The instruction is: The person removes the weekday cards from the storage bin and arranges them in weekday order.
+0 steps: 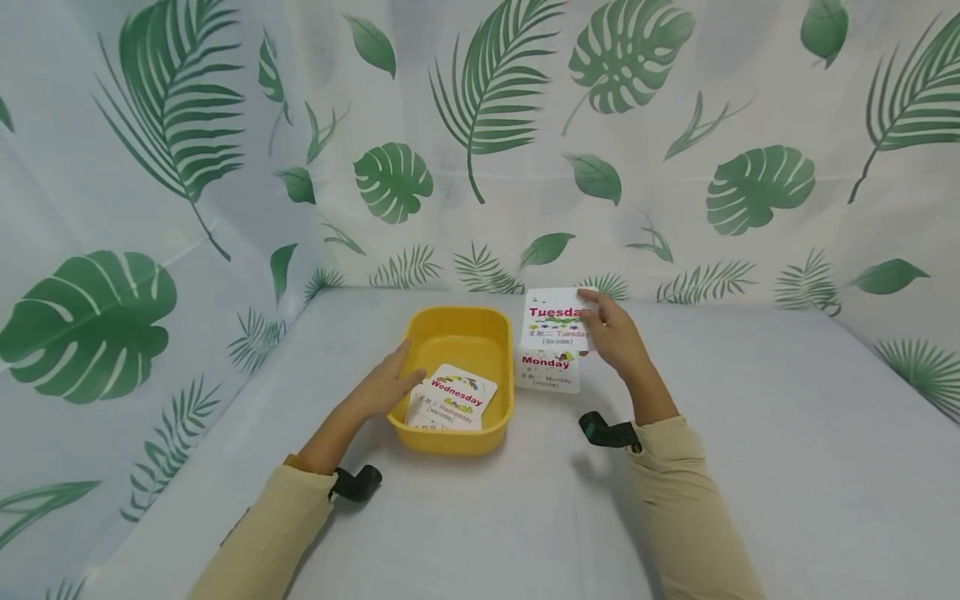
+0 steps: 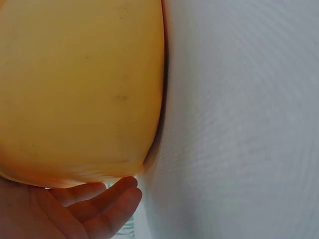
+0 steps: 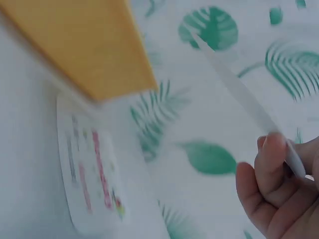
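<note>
My left hand (image 1: 385,387) holds the left rim of a yellow plastic bin (image 1: 492,400). Its thumb reaches over the edge, and its other fingers (image 2: 102,206) lie along the outer wall. Inside the bin, a white Wednesday flashcard (image 1: 457,394) lies over at least one more card. My right hand (image 1: 613,333) pinches a Tuesday flashcard (image 1: 553,321) by its right side, between thumb and fingers. In the right wrist view this card is seen nearly edge-on, raised off the table. Beneath it, a Monday flashcard (image 1: 550,377) lies beside the bin, its upper part hidden.
A white cloth covers the table (image 1: 510,525). Behind and to the left hangs a white curtain (image 1: 517,225) printed with green leaves. Dark wrist cameras stick out from both sleeves, the right one (image 1: 606,432) low over the table.
</note>
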Demonstrator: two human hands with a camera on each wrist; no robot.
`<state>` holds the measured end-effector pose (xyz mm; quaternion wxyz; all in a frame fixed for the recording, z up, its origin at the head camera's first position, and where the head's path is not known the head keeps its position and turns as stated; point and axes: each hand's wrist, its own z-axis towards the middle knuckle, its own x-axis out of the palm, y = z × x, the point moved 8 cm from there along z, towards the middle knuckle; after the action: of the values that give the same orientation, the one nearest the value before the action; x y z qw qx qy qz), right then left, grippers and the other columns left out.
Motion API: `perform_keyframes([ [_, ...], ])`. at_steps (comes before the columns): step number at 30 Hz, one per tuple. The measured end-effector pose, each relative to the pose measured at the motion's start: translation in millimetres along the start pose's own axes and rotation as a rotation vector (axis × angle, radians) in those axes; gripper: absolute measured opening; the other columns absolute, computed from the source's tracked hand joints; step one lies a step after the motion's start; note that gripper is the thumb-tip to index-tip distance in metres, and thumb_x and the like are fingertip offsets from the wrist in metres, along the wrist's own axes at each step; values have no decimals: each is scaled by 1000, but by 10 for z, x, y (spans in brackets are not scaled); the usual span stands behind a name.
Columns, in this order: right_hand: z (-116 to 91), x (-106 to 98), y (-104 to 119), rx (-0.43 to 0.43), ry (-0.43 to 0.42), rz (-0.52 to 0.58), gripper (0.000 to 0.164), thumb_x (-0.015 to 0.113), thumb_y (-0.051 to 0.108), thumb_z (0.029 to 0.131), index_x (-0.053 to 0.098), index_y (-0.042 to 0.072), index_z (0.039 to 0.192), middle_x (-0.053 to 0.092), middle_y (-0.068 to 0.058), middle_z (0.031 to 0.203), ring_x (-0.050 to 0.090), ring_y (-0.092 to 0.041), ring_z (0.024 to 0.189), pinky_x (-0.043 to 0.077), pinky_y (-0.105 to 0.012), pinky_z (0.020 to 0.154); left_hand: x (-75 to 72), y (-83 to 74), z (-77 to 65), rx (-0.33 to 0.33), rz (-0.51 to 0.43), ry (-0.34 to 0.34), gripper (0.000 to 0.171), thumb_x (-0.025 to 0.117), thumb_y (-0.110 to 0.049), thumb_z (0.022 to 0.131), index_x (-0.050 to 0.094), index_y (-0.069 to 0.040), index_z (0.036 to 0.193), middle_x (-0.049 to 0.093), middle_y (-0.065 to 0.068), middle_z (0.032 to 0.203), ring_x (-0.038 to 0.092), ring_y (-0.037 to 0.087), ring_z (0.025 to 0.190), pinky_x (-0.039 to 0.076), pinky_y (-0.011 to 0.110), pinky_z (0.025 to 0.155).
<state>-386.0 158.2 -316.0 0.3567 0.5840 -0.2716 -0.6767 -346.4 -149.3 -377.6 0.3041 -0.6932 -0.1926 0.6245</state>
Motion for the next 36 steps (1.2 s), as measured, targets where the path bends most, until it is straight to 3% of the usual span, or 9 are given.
perform_keyframes([
  [4, 178, -236, -520, 60, -98, -107, 48, 37, 31, 98, 31, 16, 143, 54, -22, 111, 56, -22, 73, 46, -41, 62, -11, -22, 5, 9, 0, -2, 69, 41, -30, 96, 3, -2, 146, 13, 23, 151, 15, 37, 139, 16, 51, 111],
  [10, 653, -353, -1563, 60, -155, -253, 49, 34, 36, 98, 28, 22, 144, 57, -15, 102, 57, -18, 64, 45, -28, 48, 1, -14, 14, -4, -18, -2, 69, 41, -29, 96, 4, -1, 146, 13, 23, 151, 14, 37, 138, 16, 51, 111],
  [13, 664, -374, -1740, 70, -150, -260, 46, 35, 30, 98, 30, 20, 143, 56, -16, 101, 59, -21, 65, 48, -29, 47, 25, 2, 13, -12, -35, -8, 69, 42, -29, 95, 4, -2, 146, 14, 23, 150, 15, 38, 138, 16, 51, 111],
  [16, 508, -394, -1670, 105, -103, -260, 46, 36, 23, 98, 29, 15, 143, 55, -18, 102, 59, -21, 64, 48, -27, 46, 47, 20, 3, -13, -46, -7, 69, 42, -29, 95, 5, -3, 146, 15, 23, 150, 16, 38, 138, 17, 52, 111],
  [21, 202, -424, -1267, 172, -36, -212, 46, 36, 18, 98, 29, 8, 142, 53, -23, 106, 55, -18, 62, 46, -28, 45, 14, -2, -5, -6, -34, -18, 68, 42, -29, 95, 5, -2, 146, 15, 23, 150, 16, 38, 138, 17, 52, 111],
  [26, -24, -401, -1031, 219, 20, -220, 45, 34, 12, 98, 29, 2, 141, 49, -27, 113, 53, -19, 68, 49, -27, 54, 27, 5, -20, -10, -23, -11, 68, 42, -29, 95, 5, -2, 146, 15, 24, 150, 17, 38, 138, 18, 52, 111],
  [31, -72, -405, -980, 233, 48, -283, 46, 37, 11, 97, 26, -1, 141, 44, -30, 122, 52, -25, 79, 48, -26, 58, 1, -12, -12, 0, -6, -12, 68, 41, -30, 96, 6, -1, 146, 15, 24, 150, 17, 38, 138, 18, 52, 111],
  [33, -62, -400, -991, 235, 52, -317, 47, 38, 11, 96, 26, -3, 140, 42, -32, 126, 52, -29, 85, 48, -31, 63, -14, -20, -9, 5, -12, -18, 68, 42, -30, 96, 6, -1, 146, 15, 24, 150, 17, 38, 138, 18, 52, 111],
  [36, -62, -362, -1043, 249, 94, -398, 48, 38, 12, 96, 26, -4, 139, 37, -33, 133, 48, -41, 104, 46, -46, 82, 2, -5, -19, -5, -16, -4, 69, 41, -30, 96, 4, -2, 146, 14, 24, 150, 16, 38, 138, 17, 52, 111],
])
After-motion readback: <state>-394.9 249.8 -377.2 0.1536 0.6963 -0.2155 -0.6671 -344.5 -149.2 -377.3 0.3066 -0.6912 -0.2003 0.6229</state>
